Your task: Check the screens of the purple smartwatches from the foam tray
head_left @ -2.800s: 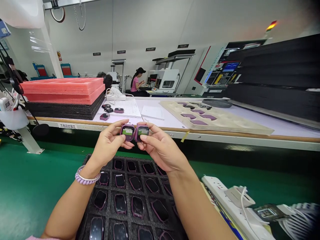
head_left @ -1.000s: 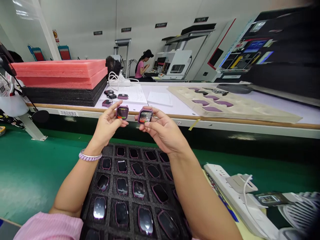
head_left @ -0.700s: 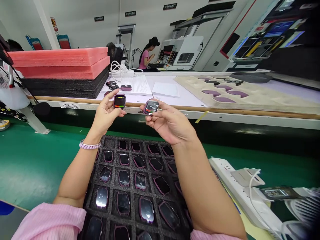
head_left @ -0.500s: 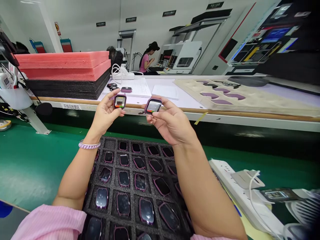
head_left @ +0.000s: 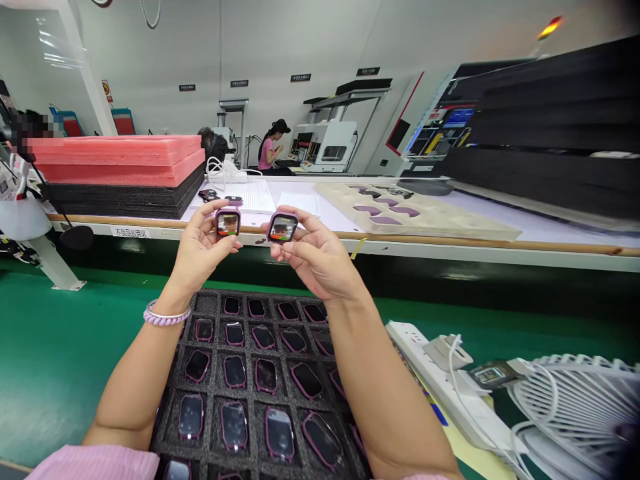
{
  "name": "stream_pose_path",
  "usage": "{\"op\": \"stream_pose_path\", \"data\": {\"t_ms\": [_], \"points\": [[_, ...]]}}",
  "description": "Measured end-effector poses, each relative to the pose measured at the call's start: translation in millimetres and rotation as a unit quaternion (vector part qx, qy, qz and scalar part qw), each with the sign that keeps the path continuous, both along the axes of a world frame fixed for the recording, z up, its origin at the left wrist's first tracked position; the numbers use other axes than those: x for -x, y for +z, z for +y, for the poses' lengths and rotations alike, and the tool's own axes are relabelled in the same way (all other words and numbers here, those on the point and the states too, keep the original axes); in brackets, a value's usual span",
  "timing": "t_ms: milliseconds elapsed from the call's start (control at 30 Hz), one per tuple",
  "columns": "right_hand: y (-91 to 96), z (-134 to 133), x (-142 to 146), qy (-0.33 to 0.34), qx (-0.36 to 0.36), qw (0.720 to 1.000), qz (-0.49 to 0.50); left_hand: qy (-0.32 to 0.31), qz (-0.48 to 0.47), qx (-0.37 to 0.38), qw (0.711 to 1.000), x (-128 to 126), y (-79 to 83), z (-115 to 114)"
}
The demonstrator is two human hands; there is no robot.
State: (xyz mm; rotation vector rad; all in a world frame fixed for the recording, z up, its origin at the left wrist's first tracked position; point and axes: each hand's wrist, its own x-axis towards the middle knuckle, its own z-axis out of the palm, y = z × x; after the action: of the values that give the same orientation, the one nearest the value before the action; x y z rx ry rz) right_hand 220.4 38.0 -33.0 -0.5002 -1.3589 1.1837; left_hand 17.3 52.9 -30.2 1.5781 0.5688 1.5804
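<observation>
— Item one, foreground?
— Foam tray [head_left: 210, 427] of watch bodies in its pockets, below both forearms. Above its far edge, left hand [head_left: 197, 250] holds one smartwatch [head_left: 227, 222], right hand [head_left: 313, 257] another smartwatch [head_left: 283, 227], side by side, apart.
— To the right?
— Power strip [head_left: 425, 383] just beside the tray, desk fan [head_left: 580, 400] further right.
— Behind?
— Long bench [head_left: 450, 243] across the room. On its left end, stacked foam sheets [head_left: 120, 177]; right of them a paper sheet [head_left: 253, 197]; further right a moulded tray [head_left: 425, 220].
</observation>
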Motion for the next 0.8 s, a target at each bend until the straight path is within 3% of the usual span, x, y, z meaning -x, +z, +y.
{"op": "stream_pose_path", "data": {"t_ms": [300, 800], "points": [[-4.9, 9, -3, 0.002, -0.027, 0.999, -0.021, 0.004, 0.054, -0.057, 0.997, 3, -10.7, 15], [-5.6, 8, -3, 0.027, -0.018, 0.999, 0.009, 0.018, 0.020, -0.018, 0.999, -3, -4.1, 7]]}}
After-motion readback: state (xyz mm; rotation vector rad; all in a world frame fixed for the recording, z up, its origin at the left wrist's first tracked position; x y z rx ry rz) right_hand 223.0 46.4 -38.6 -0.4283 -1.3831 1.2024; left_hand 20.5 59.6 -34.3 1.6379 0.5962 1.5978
